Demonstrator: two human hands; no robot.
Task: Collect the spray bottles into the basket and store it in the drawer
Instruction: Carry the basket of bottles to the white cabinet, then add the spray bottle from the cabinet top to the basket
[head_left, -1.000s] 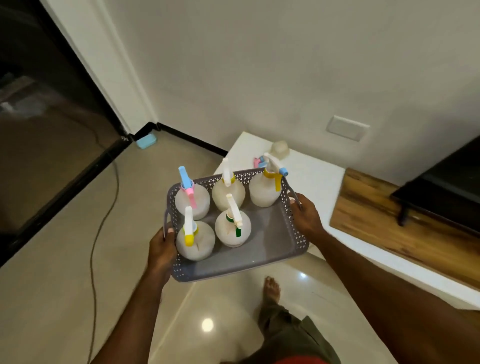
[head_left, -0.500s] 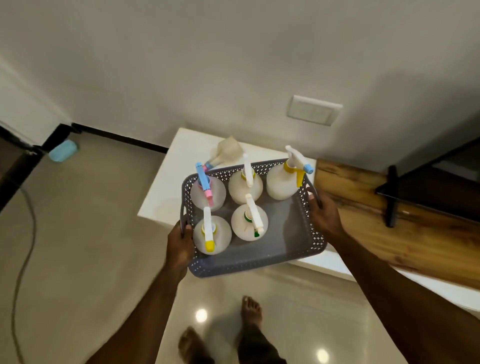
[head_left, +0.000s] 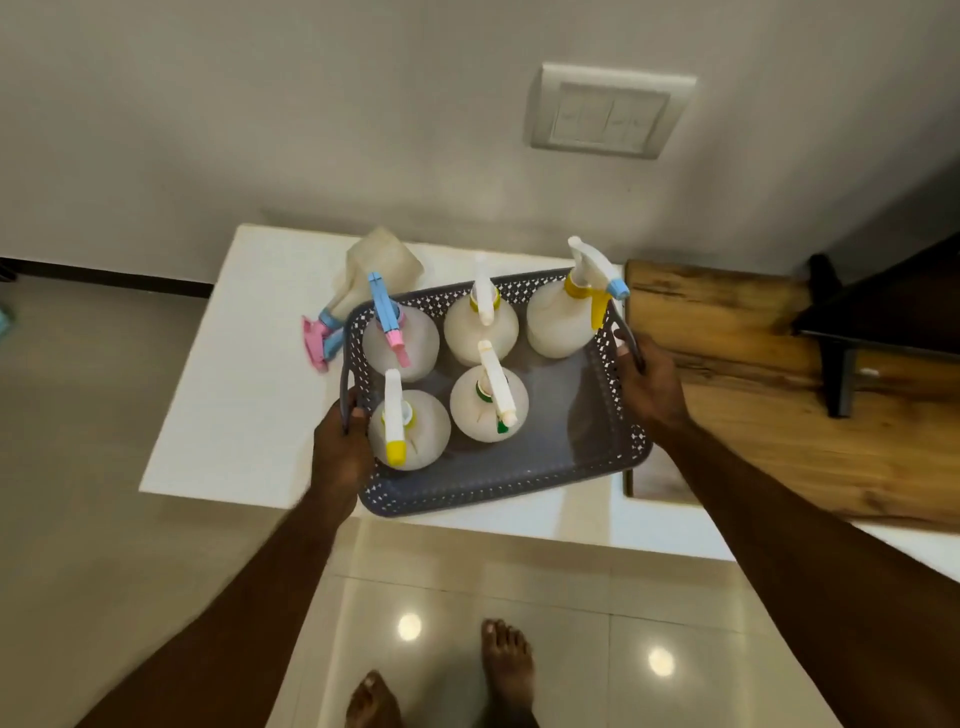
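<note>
Basket (head_left: 498, 483) nearer white counter (head_left: 244, 415) now

Left hand (head_left: 340, 452), right hand (head_left: 652, 384) curled.

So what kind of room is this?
Probably a room in a home, maybe a living room. There's a shiny tiled floor, a wall switch plate, and a low white unit with a wooden top. The person is barefoot.

A home living room: glossy tiled floor (head_left: 467, 597) at the bottom of the frame, plain painted wall with a switch plate (head_left: 608, 111) upper right, low white cabinet (head_left: 234, 415) at centre, bare feet (head_left: 506, 660) below.
</note>
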